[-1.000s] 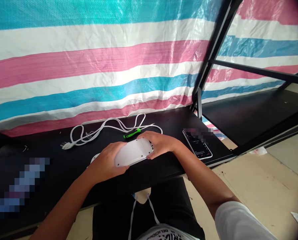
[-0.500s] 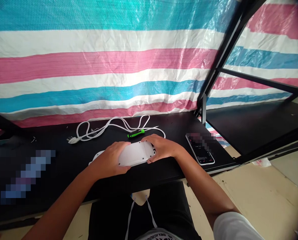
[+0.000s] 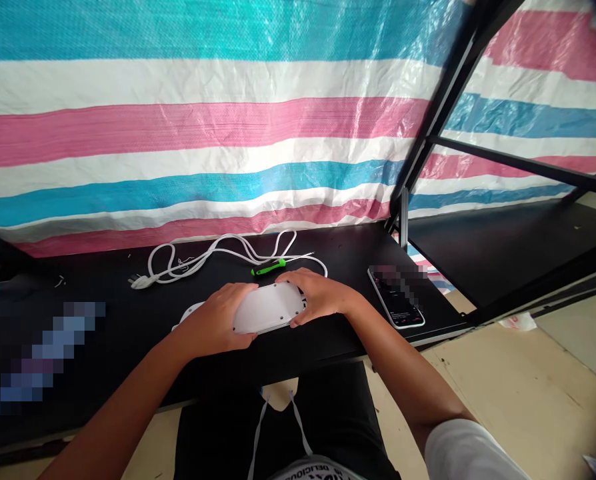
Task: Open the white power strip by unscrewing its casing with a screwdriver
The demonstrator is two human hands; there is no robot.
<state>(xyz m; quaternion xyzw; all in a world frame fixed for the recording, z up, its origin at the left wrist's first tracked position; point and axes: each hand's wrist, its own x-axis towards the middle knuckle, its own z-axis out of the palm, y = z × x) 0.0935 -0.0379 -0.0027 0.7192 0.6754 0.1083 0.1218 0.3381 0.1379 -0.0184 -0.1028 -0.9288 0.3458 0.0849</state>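
White plastic makes up the long case point(image 3: 268, 309) that the person has in both hands, near the front edge of the black table point(image 3: 328, 343). The left hand point(image 3: 223, 320) grips it with the fingers on the far side and the thumb on the near side. Its rounded left end pokes out past that hand. The right hand point(image 3: 318, 295) holds the other end the same way, curled around it. Small dark dots (they look like screws) sit near the edges of the top. Just behind the case lies a green and black screwdriver point(image 3: 269, 268), with its thin tip pointing right. A white cord point(image 3: 223, 248) loops behind, with its plug point(image 3: 141, 282) at the left. Off to the right, a phone point(image 3: 397, 300) lies on the table. Behind everything hangs a striped sheet point(image 3: 203, 127).
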